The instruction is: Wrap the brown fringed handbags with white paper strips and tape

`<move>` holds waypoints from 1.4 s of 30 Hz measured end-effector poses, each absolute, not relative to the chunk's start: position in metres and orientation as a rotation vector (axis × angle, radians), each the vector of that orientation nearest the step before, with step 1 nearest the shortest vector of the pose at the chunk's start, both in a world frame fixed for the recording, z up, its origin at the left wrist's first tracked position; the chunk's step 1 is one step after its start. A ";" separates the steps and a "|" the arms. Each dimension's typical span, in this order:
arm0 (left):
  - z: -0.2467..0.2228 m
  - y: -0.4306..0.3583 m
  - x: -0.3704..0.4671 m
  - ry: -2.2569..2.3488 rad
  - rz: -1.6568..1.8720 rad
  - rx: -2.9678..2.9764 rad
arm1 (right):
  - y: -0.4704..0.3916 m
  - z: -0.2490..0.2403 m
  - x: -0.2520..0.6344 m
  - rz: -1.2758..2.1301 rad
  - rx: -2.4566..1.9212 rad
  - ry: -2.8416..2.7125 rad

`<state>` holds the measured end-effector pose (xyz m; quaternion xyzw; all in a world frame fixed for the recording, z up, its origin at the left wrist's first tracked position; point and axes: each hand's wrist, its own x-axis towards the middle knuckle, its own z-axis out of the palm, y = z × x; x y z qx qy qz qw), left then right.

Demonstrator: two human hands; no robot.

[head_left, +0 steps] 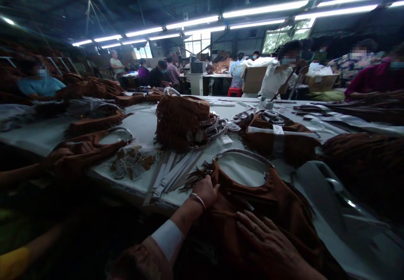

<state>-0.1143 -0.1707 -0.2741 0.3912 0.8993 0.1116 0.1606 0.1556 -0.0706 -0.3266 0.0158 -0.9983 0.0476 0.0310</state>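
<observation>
- bag (287,200) at the table's (135,116) near edge;
- left hand (205,192) curls around its side; right hand (267,236) lies open, flat upon it;
- seemingly smoothing; next move calls for steady left grip

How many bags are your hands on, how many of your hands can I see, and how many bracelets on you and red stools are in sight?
Brown fringed handbag under the hands: 1
Own hands, left hand and right hand: 2
Bracelet on the left wrist: 1
Red stool in the background: 1
Total: 5
</observation>
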 end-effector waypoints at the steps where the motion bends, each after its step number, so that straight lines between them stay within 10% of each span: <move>1: -0.273 -0.170 -0.116 2.566 0.300 1.119 | -0.070 -0.327 0.155 0.163 0.037 -3.075; 25: -0.238 -0.155 -0.055 2.226 0.408 2.119 | -0.072 -0.281 0.150 0.705 -0.054 -3.001; 34: -0.307 -0.167 -0.038 1.661 0.126 2.194 | -0.068 -0.313 0.152 0.453 0.223 -2.582; 42: -0.316 -0.159 -0.035 1.733 0.062 2.270 | -0.043 -0.228 0.112 0.472 -0.852 -2.327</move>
